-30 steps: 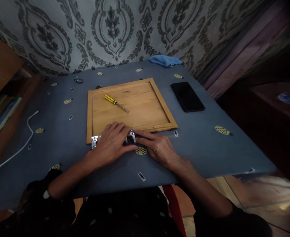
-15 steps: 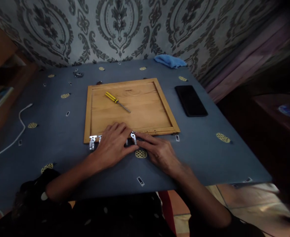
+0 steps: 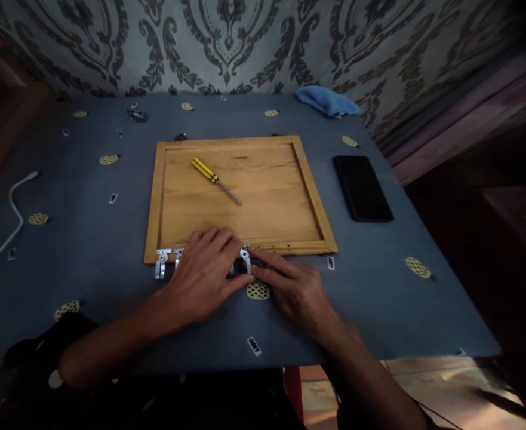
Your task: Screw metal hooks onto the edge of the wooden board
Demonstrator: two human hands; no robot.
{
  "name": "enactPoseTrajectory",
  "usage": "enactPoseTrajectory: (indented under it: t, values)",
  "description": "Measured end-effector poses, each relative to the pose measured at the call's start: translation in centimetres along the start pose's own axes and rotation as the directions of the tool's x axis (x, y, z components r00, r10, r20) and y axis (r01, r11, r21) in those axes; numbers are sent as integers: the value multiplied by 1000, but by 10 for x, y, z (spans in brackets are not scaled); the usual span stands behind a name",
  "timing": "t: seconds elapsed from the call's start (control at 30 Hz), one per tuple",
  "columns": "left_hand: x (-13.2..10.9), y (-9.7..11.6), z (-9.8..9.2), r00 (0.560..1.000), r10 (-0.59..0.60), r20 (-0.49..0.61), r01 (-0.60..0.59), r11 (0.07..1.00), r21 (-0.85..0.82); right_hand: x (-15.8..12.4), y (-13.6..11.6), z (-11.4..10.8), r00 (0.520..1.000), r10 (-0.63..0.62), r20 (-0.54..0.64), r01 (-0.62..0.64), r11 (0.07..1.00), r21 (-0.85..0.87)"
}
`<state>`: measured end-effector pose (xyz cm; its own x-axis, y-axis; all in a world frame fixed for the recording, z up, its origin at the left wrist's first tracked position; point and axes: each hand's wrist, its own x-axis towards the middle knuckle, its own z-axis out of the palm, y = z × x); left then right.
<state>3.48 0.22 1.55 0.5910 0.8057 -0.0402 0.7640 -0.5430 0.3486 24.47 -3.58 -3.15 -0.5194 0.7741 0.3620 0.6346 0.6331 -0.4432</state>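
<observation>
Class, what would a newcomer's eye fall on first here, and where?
Probably the framed wooden panel on the table, with a yellow screwdriver lying on it. Next come the left hand and right hand at its near edge, a shiny metal fitting between them. Then the bright blue cloth stands out at the table's far edge, toward the right.

Small word labels on tablecloth; lettering too blurred to read.
</observation>
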Motion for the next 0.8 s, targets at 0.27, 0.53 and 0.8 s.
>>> enactPoseTrajectory:
  t: [0.27,0.53,0.8]
  values:
    - [0,2,0,1000,-16,9,16,999,-40,37,9,-32,974,155,-162,-131,979,153]
    - [2,4,-2,997,-56,52,59,997,-48,162,10,-16,937,280,210,-223,940,-260]
    - [2,2,-7,998,-24,56,23,1000,4,199,16,14,916,332,227,-257,917,-305]
